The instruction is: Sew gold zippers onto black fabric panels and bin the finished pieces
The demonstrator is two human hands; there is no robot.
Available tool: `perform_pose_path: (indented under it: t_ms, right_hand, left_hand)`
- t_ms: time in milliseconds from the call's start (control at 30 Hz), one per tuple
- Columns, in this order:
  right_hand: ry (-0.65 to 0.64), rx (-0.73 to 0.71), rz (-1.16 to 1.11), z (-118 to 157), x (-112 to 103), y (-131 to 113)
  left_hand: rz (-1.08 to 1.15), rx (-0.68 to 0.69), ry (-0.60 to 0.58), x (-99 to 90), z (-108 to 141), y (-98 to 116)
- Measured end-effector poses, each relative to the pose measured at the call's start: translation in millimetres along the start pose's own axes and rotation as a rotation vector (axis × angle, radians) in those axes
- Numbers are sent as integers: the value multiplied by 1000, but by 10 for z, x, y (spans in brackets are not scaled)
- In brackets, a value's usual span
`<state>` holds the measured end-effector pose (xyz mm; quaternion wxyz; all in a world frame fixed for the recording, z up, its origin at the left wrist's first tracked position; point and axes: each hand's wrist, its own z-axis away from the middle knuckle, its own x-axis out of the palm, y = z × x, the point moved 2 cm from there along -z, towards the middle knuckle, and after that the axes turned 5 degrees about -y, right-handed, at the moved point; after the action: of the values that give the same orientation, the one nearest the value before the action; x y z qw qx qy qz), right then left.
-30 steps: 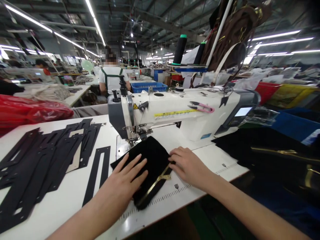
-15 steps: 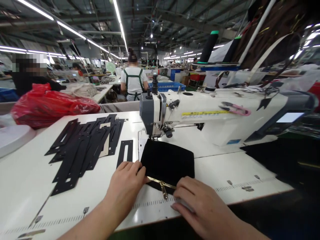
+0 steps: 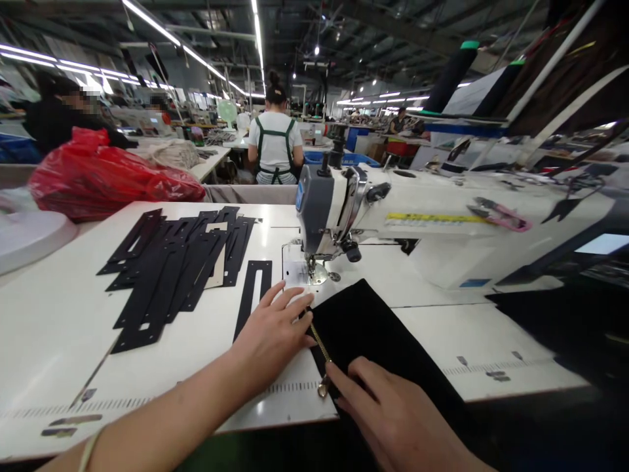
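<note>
A black fabric piece (image 3: pixel 378 334) lies turned at an angle in front of the sewing machine (image 3: pixel 319 216), its upper corner short of the presser foot. Along its left edge runs a gold zipper (image 3: pixel 320 342) with a pull (image 3: pixel 322 388) hanging at its lower end. My left hand (image 3: pixel 278 328) rests at the upper left end of the zipper, fingers bent over the fabric's edge. My right hand (image 3: pixel 383 406) grips the fabric beside the zipper pull, its thumb mostly hidden.
Black slotted strips (image 3: pixel 167 269) lie in a pile on the white table (image 3: pixel 196 367); one strip (image 3: pixel 250 295) lies apart near my left hand. A red plastic bag (image 3: pixel 108 177) sits behind. Pink-handled snips (image 3: pixel 501 213) rest on the machine. A person (image 3: pixel 275 141) sits beyond.
The fabric has come away from the presser foot and turned, so the zipper now runs steeply down to the right. My left hand has moved up and right. The view has shifted left.
</note>
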<state>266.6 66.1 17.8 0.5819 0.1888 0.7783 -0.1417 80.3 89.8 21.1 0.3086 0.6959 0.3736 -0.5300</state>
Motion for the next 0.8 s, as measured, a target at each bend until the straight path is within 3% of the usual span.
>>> perform_pose_path:
  t_ms: [100,200,467,700,800]
  right_hand:
    - [-25,-79,49,-165,-16,14]
    - [-127,-94,-68,-264,-12,43]
    - [-105,49,-337,-163,-54,152]
    - [56,96,-206,-235,28,466]
    - [14,96,-76,-302,179,612]
  left_hand:
    - [-29,-88,-14,-12,-21,73]
    - [-43,-120,-53,-18,8,139]
    - [7,-189,-81,-36,73,227]
    - [105,-97,-220,-36,-64,112]
    - [92,-105,-196,-28,-131,95]
